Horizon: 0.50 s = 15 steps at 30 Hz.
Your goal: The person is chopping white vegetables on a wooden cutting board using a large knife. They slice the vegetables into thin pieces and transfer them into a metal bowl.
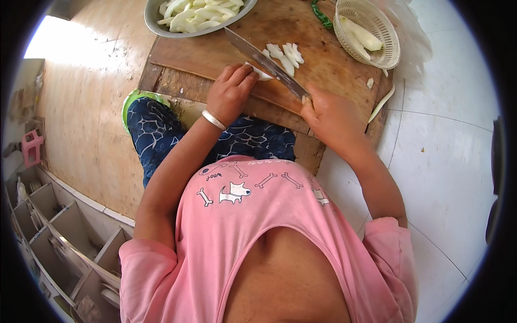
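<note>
My right hand (329, 112) is wrapped round the handle of a large kitchen knife (270, 63), its long blade slanting up and left over the wooden cutting board (186, 58). My left hand (231, 91) has its fingers curled on a piece of pale, white-green vegetable (259, 73), close to the blade's left side. The fingers partly hide that piece. Several cut slices (285, 57) lie on the board just beyond the knife. At the far left, a metal bowl (152, 24) holds many similar pale strips.
A white plastic basket (395, 51) with larger pale vegetable pieces (358, 36) stands at the far right, beside a green pepper (321, 15). A strip of peel (382, 104) hangs near the board's right edge. Left are a pink stool (33, 147) and a compartmented shelf (72, 229).
</note>
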### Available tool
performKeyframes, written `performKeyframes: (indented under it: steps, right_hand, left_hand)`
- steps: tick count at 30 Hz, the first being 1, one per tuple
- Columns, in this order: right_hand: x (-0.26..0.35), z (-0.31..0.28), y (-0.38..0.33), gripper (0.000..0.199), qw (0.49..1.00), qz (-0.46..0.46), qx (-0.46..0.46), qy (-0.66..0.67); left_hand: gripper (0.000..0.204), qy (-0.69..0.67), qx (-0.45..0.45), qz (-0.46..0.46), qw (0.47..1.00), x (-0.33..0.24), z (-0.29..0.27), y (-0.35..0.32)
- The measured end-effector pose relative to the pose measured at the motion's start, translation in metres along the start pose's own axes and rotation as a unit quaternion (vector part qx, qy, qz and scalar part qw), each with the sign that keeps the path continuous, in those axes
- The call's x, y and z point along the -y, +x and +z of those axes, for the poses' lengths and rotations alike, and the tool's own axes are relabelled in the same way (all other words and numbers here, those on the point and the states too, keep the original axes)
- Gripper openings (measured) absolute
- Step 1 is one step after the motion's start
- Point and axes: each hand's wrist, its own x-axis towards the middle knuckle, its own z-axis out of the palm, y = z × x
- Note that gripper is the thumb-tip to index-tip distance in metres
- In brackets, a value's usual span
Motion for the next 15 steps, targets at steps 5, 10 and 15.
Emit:
performKeyframes:
  steps: [5,10,15]
  right_hand:
    - [0.003,-0.019,-0.006,0.016,0.999,-0.016,0.034,-0.019]
    - [0.003,-0.014,-0.001,0.014,0.999,-0.029,0.043,-0.016]
    - [-0.001,0.011,0.008,0.013,0.999,-0.018,0.028,-0.021]
  left_hand:
    - [0.031,0.008,-0.007,-0.001,1.0,-0.002,-0.003,0.001]
    - [0.03,0.006,0.007,-0.012,1.0,-0.002,-0.001,0.0]
    - [0.03,0.009,0.011,-0.011,1.0,-0.002,-0.002,-0.001]
